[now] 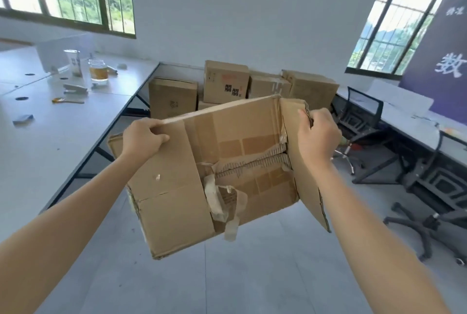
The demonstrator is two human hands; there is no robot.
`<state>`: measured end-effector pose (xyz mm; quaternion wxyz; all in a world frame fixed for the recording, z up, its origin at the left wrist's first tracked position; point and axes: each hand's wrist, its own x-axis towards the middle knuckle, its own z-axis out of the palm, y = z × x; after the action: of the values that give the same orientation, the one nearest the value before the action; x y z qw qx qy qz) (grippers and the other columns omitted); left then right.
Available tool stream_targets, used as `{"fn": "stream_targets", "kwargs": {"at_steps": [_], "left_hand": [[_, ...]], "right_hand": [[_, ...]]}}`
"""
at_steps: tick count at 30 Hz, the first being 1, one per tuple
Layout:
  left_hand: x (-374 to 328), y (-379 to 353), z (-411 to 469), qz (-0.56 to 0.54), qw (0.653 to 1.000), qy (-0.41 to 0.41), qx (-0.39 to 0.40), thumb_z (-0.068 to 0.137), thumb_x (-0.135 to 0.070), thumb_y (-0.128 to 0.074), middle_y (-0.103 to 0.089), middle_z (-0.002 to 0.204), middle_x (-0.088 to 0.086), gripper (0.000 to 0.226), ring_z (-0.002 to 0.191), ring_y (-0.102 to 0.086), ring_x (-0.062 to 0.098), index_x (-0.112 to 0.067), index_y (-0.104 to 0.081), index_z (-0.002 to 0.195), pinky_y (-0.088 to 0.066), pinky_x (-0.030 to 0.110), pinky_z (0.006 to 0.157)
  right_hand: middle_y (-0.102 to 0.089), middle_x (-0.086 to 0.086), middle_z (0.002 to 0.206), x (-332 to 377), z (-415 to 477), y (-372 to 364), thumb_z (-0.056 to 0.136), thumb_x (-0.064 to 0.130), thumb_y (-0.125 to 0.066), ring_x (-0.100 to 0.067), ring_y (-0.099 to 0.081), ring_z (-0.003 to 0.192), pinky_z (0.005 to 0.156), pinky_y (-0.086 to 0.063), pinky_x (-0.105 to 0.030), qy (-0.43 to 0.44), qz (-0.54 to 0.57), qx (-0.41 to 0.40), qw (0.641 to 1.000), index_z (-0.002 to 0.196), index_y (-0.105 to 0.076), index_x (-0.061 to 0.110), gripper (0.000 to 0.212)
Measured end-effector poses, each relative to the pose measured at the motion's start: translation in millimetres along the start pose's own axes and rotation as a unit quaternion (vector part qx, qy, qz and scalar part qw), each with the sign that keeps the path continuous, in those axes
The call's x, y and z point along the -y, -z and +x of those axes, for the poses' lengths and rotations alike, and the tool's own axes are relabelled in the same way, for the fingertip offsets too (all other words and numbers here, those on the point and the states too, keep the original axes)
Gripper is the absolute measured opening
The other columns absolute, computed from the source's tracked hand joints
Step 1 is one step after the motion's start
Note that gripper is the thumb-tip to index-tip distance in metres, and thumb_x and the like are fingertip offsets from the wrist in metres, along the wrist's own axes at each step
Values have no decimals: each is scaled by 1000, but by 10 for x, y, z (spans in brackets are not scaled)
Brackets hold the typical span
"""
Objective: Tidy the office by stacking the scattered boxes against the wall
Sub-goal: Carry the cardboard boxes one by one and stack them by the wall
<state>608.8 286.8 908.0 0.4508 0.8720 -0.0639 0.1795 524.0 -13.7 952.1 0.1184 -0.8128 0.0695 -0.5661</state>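
Observation:
A worn, torn cardboard box (222,177) hangs in the air in front of me, tilted, with loose tape strips dangling from its torn seam. My left hand (142,138) grips its upper left edge. My right hand (317,136) grips the open flap on its right side. Beyond it, several closed cardboard boxes (226,81) stand stacked against the white back wall, partly hidden by the box I hold.
A long white desk (50,136) on the left carries a glass jar (98,72), a cup, a stapler and small items. Black office chairs (429,187) and another desk stand on the right. Grey tiled floor (227,275) lies below the box.

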Motion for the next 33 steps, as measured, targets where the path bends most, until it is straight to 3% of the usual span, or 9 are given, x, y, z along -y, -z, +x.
{"fn": "stream_targets", "kwargs": {"at_steps": [7, 9, 13, 18, 21, 25, 28, 31, 33], "left_hand": [[305, -489, 711, 15, 1000, 22, 12, 79, -2, -69, -66, 108, 14, 28, 104, -57, 31, -4, -68, 107, -44, 43, 95], [463, -632, 1034, 16, 999, 34, 17, 79, -2, -69, -65, 110, 14, 29, 105, -56, 31, -4, -68, 107, -43, 43, 96], [749, -944, 1784, 5, 997, 66, 26, 78, -1, -70, -65, 114, 16, 34, 109, -56, 32, -2, -67, 111, -43, 42, 97], [895, -1453, 2712, -13, 995, 82, 46, 79, -1, -69, -64, 117, 16, 34, 111, -55, 31, -2, -66, 113, -43, 41, 98], [943, -1770, 3129, -15, 995, 76, 65, 80, -1, -68, -64, 116, 15, 33, 110, -55, 30, -2, -66, 113, -43, 39, 95], [1017, -2143, 3505, 0, 994, 73, 86, 79, -2, -69, -65, 114, 15, 33, 109, -56, 30, -2, -66, 112, -44, 40, 95], [1015, -2408, 3776, 9, 993, 67, 101, 79, -2, -69, -65, 114, 14, 33, 108, -55, 30, -3, -66, 112, -43, 39, 96], [969, -2690, 4041, 20, 992, 61, 107, 80, -3, -69, -64, 115, 14, 33, 108, -55, 30, -3, -66, 112, -43, 38, 95], [935, -2891, 4245, 27, 992, 64, 106, 80, -4, -69, -64, 116, 13, 33, 109, -55, 29, -4, -66, 113, -43, 38, 94]], "right_hand": [[-54, -12, 54, -440, 204, -1065, 84, 24, -53, -28, -46, 36, 48, -10, -8, 1, 10, 6, 1000, 52, -50, -1, 41], [-55, -14, 56, -537, 309, -1435, 84, 20, -58, -30, -48, 40, 45, -14, -14, -9, 11, 26, 1000, 54, -52, -3, 38], [-59, -20, 69, -616, 667, -2159, 88, 22, -53, -36, -54, 55, 54, -25, -28, -4, 6, 75, 997, 65, -58, -6, 37], [-57, -18, 64, -821, 1088, -3057, 86, 20, -54, -35, -51, 50, 48, -17, -23, -6, -14, 77, 997, 60, -54, -5, 36], [-57, -17, 62, -963, 1122, -3484, 83, 16, -57, -33, -50, 45, 50, -24, -25, -22, -19, 71, 997, 57, -52, -4, 33], [-52, -14, 56, -1233, 1126, -3852, 85, 21, -54, -20, -36, 42, 47, -12, -14, -24, -38, 63, 997, 56, -50, -2, 38], [-51, -15, 56, -1501, 1204, -4100, 86, 20, -54, -17, -34, 46, 51, -12, -11, -44, -35, 80, 995, 55, -49, -3, 38], [-54, -19, 62, -1787, 1314, -4402, 86, 15, -56, -23, -38, 48, 47, -14, -20, -66, -40, 104, 992, 58, -52, -5, 35], [-57, -21, 73, -1941, 1450, -4639, 92, 16, -54, -28, -42, 56, 54, -22, -28, -99, -45, 138, 984, 67, -55, -8, 35]]}}
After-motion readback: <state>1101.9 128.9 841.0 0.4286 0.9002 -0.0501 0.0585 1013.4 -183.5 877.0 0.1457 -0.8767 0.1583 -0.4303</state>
